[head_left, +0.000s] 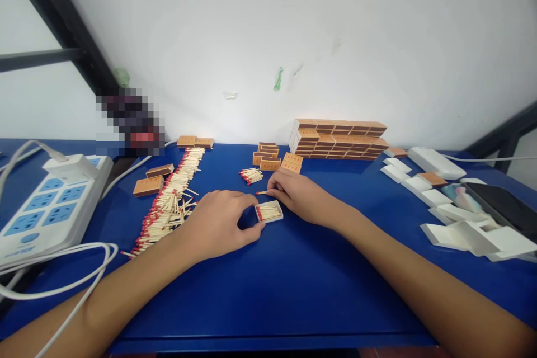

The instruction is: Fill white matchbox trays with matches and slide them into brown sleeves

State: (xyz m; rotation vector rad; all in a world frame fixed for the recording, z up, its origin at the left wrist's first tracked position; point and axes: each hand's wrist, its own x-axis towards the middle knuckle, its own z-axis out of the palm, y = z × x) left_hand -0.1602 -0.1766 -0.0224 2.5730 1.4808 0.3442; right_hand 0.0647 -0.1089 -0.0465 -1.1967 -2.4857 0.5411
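A small open matchbox tray (269,212) with red-tipped matches in it lies on the blue table (268,291). My left hand (218,224) rests beside it, fingers curled, the thumb and fingertips touching the tray's left end. My right hand (300,194) sits just behind the tray and pinches a single match (262,193) that points left. A small bundle of matches (250,175) lies a little further back.
A long heap of loose matches (170,201) runs along the left. Orange matchboxes (271,158) lie scattered behind, with a stacked wall of them (339,139) against the wall. White boxes (440,201) and a dark phone (503,207) are at the right, a power strip (50,201) with cables at the left.
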